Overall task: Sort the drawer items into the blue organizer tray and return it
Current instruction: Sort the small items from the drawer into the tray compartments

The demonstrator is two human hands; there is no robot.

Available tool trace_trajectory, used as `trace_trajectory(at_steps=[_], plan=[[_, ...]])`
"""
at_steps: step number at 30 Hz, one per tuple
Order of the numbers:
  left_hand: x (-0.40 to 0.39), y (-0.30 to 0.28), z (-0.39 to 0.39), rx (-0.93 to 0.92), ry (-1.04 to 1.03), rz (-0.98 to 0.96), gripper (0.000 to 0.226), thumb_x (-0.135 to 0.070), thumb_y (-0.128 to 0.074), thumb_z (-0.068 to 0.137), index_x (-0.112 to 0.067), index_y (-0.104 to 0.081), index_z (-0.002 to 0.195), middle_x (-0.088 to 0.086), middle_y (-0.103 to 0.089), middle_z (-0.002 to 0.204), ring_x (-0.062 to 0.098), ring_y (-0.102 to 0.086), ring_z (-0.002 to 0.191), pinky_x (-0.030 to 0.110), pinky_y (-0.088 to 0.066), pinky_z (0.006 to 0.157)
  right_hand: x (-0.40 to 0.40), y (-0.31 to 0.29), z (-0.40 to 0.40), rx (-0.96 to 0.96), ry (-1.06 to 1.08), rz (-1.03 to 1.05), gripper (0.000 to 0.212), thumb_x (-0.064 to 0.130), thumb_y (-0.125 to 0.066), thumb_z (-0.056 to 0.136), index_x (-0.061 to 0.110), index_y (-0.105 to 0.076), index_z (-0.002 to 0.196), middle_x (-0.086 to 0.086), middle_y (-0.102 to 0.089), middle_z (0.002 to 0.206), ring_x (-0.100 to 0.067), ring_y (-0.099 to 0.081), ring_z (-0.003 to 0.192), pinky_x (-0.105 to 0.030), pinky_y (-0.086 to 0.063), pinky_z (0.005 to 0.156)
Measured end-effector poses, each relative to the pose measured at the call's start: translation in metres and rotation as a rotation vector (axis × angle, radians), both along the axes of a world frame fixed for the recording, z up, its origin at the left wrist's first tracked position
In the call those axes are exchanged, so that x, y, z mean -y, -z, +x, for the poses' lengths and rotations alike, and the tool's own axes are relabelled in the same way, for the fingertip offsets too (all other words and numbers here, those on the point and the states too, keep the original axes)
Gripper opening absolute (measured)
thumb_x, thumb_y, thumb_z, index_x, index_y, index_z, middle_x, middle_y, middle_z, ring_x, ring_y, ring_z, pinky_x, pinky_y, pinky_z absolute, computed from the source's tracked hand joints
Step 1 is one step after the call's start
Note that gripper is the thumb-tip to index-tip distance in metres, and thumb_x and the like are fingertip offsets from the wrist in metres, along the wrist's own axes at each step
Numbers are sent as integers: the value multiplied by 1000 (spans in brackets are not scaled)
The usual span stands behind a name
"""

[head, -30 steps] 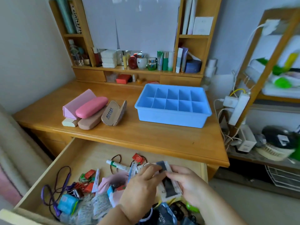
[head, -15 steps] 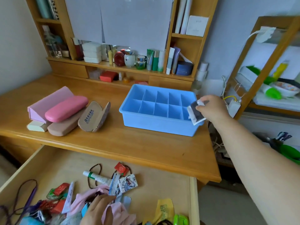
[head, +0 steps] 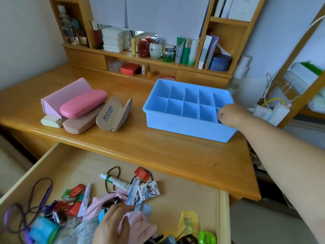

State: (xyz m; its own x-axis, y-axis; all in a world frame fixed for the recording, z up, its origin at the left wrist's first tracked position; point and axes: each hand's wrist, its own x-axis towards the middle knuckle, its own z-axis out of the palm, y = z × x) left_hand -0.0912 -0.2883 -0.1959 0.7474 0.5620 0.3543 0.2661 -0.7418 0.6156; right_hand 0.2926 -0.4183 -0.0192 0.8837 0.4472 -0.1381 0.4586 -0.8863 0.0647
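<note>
The blue organizer tray (head: 177, 120) is seen on the wooden tabletop (head: 140, 143), toward its right end, with its ten compartments laid out in two rows of five. The right hand (head: 228, 115) is reached down into the near-right corner compartment; its fingers are hidden below the rim, so whether they are closed on anything cannot be told. Only a dark sliver is glimpsed beneath the knuckles.

The drawer (head: 58, 166) is pulled open below the tabletop edge. The left hand (head: 112, 224) is laid on the heap of items near the drawer's front, with its fingers curled into a pink cloth (head: 137, 224) and pressed against it.

Noted among the drawer items: a white tube (head: 116, 182) with a green band, a small printed sachet (head: 149, 190), red packets (head: 77, 190), a purple cord (head: 42, 192) along the left side, a yellow packet (head: 189, 222) and a green clip-like piece (head: 207, 237) near the front right.

To the left of the tray, well apart from it, glasses cases are grouped on the tabletop: a pink case (head: 83, 103) resting on others, and a brown case (head: 112, 115) standing open.
</note>
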Motion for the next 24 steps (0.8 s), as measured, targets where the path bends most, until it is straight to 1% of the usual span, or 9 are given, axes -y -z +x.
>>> trace_trajectory(at_steps=[2, 5, 7, 11, 14, 17, 19, 22, 24], plan=[[-2, 6, -1, 20, -3, -33, 24, -11, -49, 83, -12, -73, 83, 1, -69, 92, 5, -53, 88, 6, -36, 80, 4, -4, -7, 58, -44, 59, 36, 28, -40, 98, 9, -57, 73, -7, -54, 79, -29, -53, 87, -31, -35, 60], [-2, 11, -7, -61, -37, -150, 26, 0, -56, 78, -14, -71, 94, -1, -65, 100, 13, -60, 92, 18, -42, 71, 15, 3, -41, 408, -236, 333, 26, 20, -51, 91, 7, -62, 71, -9, -59, 74, -33, -51, 86, -33, -35, 64], [-3, 13, -9, -182, -19, -217, 30, -1, -56, 82, -15, -67, 106, -1, -60, 112, 20, -58, 105, 24, -44, 80, 21, 16, -88, 470, -443, 523, 18, 14, -59, 85, 8, -65, 70, -6, -60, 68, -31, -52, 75, -32, -37, 63], [1, 21, -14, -702, 129, -14, 56, -36, -47, 88, -24, -36, 141, -1, -28, 150, 19, -22, 140, 31, -20, 115, 32, 76, -183, 21, -706, 577, 14, 24, -57, 89, 19, -68, 81, 5, -65, 79, -18, -58, 75, -31, -47, 70], [17, 24, -19, -823, 291, 38, 74, -57, -47, 81, -31, -22, 146, -5, -22, 154, 18, -16, 142, 35, -16, 117, 41, 132, -233, -413, -621, 318, 41, 45, -52, 90, 33, -54, 128, 13, -54, 130, -8, -49, 118, -30, -40, 101], [29, 18, -14, -806, 345, 181, 59, -39, -52, 82, -37, -34, 139, -4, -41, 138, 23, -33, 130, 34, -34, 105, 53, 176, -264, -596, -624, 154, 75, 55, -59, 79, 45, -24, 145, 16, -24, 153, -9, -27, 139, -28, -23, 112], [29, 13, -9, -775, 302, 169, 45, -24, -50, 85, -33, -49, 129, -4, -46, 130, 23, -42, 123, 32, -41, 95, 62, 193, -275, -546, -604, 83, 81, 58, -58, 74, 44, -23, 145, 12, -20, 155, -13, -25, 140, -30, -19, 112], [19, 3, -8, -640, 185, -85, 22, -23, -48, 91, -22, -63, 108, -6, -51, 125, 18, -58, 106, 28, -48, 83, 70, 198, -279, -475, -532, 135, 63, 59, -60, 71, 41, -47, 131, 10, -49, 125, -14, -46, 120, -25, -34, 92], [7, -9, -9, -526, 82, -327, 20, -31, -48, 95, -20, -62, 87, 0, -64, 98, 17, -64, 81, 32, -52, 71, 72, 192, -276, -494, -455, 126, 56, 61, -62, 71, 37, -54, 121, 13, -53, 113, -12, -51, 111, -25, -38, 81]])
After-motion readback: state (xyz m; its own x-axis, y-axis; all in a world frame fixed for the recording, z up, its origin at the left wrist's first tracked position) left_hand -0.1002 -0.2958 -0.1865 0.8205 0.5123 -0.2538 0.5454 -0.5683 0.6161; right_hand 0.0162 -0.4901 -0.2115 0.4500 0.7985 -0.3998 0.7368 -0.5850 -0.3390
